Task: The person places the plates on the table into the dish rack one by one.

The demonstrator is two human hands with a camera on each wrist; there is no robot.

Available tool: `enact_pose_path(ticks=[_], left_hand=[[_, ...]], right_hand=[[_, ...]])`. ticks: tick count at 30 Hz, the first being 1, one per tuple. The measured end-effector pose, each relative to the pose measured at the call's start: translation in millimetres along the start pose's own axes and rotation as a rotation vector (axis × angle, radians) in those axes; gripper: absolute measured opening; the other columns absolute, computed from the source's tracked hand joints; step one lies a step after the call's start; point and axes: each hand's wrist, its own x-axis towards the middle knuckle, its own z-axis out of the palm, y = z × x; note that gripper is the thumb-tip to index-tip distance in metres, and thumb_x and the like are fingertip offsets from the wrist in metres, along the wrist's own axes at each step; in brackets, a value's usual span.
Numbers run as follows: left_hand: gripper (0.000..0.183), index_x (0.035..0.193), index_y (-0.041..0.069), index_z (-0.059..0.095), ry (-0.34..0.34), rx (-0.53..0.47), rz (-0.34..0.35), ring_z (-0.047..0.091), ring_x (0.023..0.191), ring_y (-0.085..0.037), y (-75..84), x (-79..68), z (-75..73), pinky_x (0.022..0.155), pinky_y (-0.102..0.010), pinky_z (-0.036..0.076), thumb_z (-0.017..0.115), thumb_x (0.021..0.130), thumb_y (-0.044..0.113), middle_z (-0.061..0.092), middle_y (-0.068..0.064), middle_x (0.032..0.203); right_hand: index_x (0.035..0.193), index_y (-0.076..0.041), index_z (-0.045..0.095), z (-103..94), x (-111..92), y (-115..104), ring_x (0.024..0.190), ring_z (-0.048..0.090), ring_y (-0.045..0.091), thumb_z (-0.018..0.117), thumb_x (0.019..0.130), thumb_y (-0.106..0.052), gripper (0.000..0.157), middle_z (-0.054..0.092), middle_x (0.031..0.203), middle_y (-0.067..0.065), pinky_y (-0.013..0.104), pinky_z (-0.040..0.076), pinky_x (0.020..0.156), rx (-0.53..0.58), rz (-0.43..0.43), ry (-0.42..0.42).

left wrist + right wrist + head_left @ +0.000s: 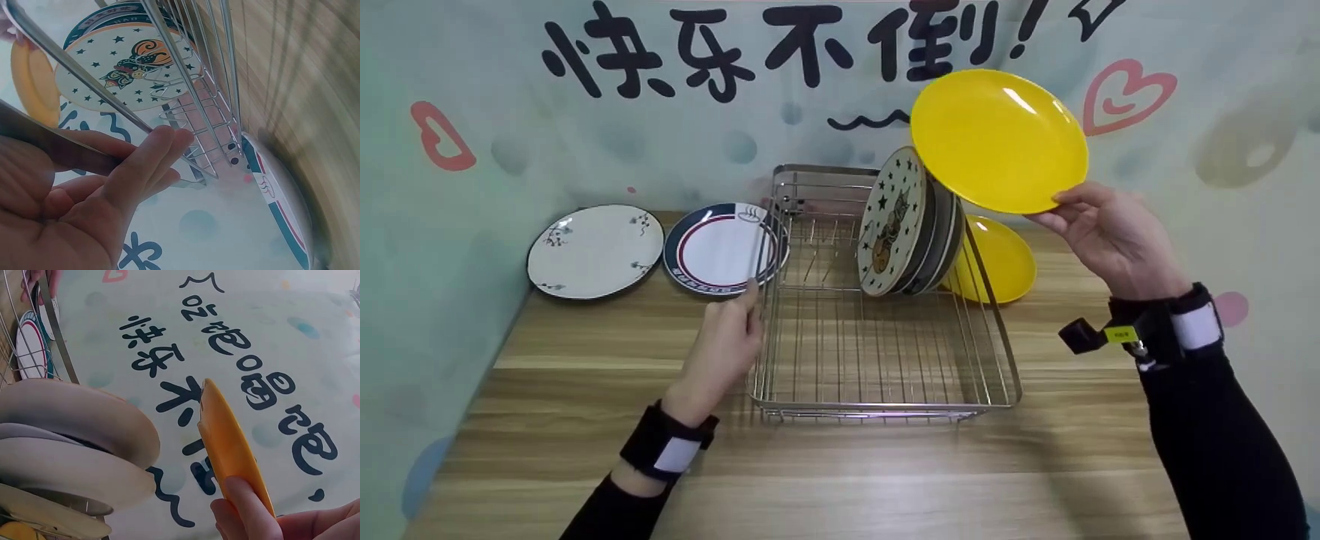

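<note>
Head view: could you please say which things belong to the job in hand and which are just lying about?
Likely the job:
raised yellow plate in the right hand
rack, held by the left hand
plates in the rack

Seemingly lying about, perhaps waiting:
white plate
blue-rimmed plate
lower yellow plate

Kitchen-like setting, judging by dish rack (885, 406) and plates (595, 251)

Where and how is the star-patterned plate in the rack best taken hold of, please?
Probably by its upper rim, coming from above and the person's left. The star-patterned plate stands tilted on edge, its decorated face towards the unfilled left part of the rack, while other plates crowd its back. A thin pinch over the rim seems best.
</note>
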Motion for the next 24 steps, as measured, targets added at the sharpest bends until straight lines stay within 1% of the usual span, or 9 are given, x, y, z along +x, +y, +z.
enact_pose_path(ticks=[2,6,10,13,15,19,20,24], left_hand=[[0.051,0.136,-0.018,0.04,0.003,-0.007,-0.006,0.049,0.05,-0.015,-0.2,-0.4,-0.7,0.048,-0.026,0.051,0.056,0.088,-0.013,0.061,-0.01,0.069],[0.053,0.137,-0.017,0.038,-0.009,-0.016,-0.015,0.05,0.052,-0.015,0.4,-0.8,-1.8,0.049,-0.024,0.051,0.056,0.088,-0.013,0.06,-0.008,0.069],[0.054,0.138,-0.016,0.037,-0.011,-0.013,-0.013,0.049,0.051,-0.014,0.7,-1.3,-2.2,0.048,-0.025,0.051,0.055,0.087,-0.014,0.056,-0.006,0.066],[0.054,0.138,-0.017,0.037,-0.016,-0.017,-0.018,0.048,0.049,-0.014,1.1,-1.6,-2.7,0.047,-0.025,0.05,0.055,0.087,-0.014,0.056,-0.006,0.065],[0.054,0.138,-0.016,0.037,-0.02,-0.018,-0.022,0.049,0.049,-0.014,1.4,-1.4,-3.1,0.047,-0.025,0.051,0.055,0.087,-0.014,0.057,-0.007,0.066],[0.053,0.138,-0.016,0.037,-0.023,-0.019,-0.028,0.048,0.049,-0.014,1.7,-0.9,-3.1,0.047,-0.025,0.051,0.055,0.088,-0.013,0.058,-0.008,0.067],[0.053,0.138,-0.016,0.037,-0.023,-0.019,-0.026,0.048,0.049,-0.014,1.6,-0.7,-2.8,0.047,-0.025,0.051,0.055,0.088,-0.014,0.058,-0.008,0.067],[0.053,0.138,-0.017,0.037,-0.02,-0.009,-0.022,0.046,0.048,-0.014,1.5,0.0,-1.1,0.046,-0.026,0.05,0.054,0.087,-0.014,0.056,-0.007,0.065]], right_hand=[[0.135,0.004,0.053,13.0,3.9,2.8,0.119,0.055,0.033,0.048,0.095,0.016,0.043,0.052,0.139,0.017,0.048,0.044,0.1,-0.077,-0.004,0.012],[0.13,0.007,0.057,35.1,11.9,8.1,0.109,0.059,0.036,0.054,0.093,0.016,0.039,0.051,0.136,0.018,0.049,0.047,0.096,-0.253,-0.028,0.05],[0.125,0.009,0.061,49.6,19.5,12.7,0.102,0.062,0.038,0.058,0.091,0.014,0.034,0.052,0.131,0.021,0.049,0.049,0.093,-0.4,-0.027,0.06],[0.125,0.008,0.061,57.2,24.9,14.4,0.103,0.062,0.037,0.06,0.092,0.011,0.034,0.053,0.13,0.022,0.048,0.051,0.091,-0.505,-0.021,0.059],[0.131,0.007,0.058,61.3,28.4,15.4,0.105,0.061,0.037,0.059,0.093,0.008,0.037,0.053,0.131,0.022,0.047,0.052,0.089,-0.586,-0.018,0.061],[0.141,0.005,0.047,69.5,35.6,15.8,0.112,0.059,0.036,0.057,0.096,0.005,0.047,0.054,0.133,0.022,0.045,0.053,0.088,-0.707,0.006,0.076],[0.143,0.004,0.044,71.2,37.2,16.0,0.112,0.059,0.036,0.057,0.096,0.004,0.049,0.054,0.132,0.022,0.045,0.053,0.088,-0.729,0.009,0.081],[0.145,0.004,0.042,77.3,44.0,17.5,0.111,0.059,0.036,0.054,0.097,0.004,0.049,0.053,0.133,0.022,0.044,0.054,0.087,-0.783,0.033,0.093]])
